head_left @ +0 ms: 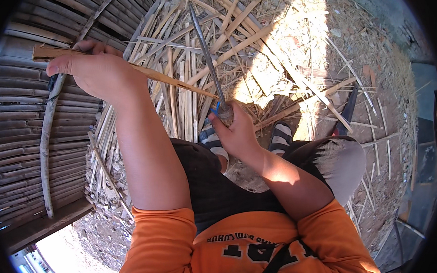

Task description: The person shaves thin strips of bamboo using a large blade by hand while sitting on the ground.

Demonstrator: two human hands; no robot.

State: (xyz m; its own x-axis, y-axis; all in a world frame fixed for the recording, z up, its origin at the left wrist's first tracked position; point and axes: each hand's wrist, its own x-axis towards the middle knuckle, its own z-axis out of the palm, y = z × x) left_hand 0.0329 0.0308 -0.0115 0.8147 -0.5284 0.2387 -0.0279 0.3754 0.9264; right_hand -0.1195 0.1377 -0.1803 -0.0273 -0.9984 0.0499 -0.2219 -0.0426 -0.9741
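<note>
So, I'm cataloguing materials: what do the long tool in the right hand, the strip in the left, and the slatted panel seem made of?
Long tool in the right hand: probably metal, dull finish; it looks thin, straight and grey.
Strip in the left hand: likely split bamboo or wood, unfinished; tan and rough-looking.
Slatted panel: apparently bamboo, weathered; its rows are narrow, uneven, grey-brown.

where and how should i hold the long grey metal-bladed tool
Probably best by the greyish handle of the long grey metal-bladed tool, coming from your own side, where the bare right hand grips it: the blade extends away from you, leaving the handle nearest.
</note>
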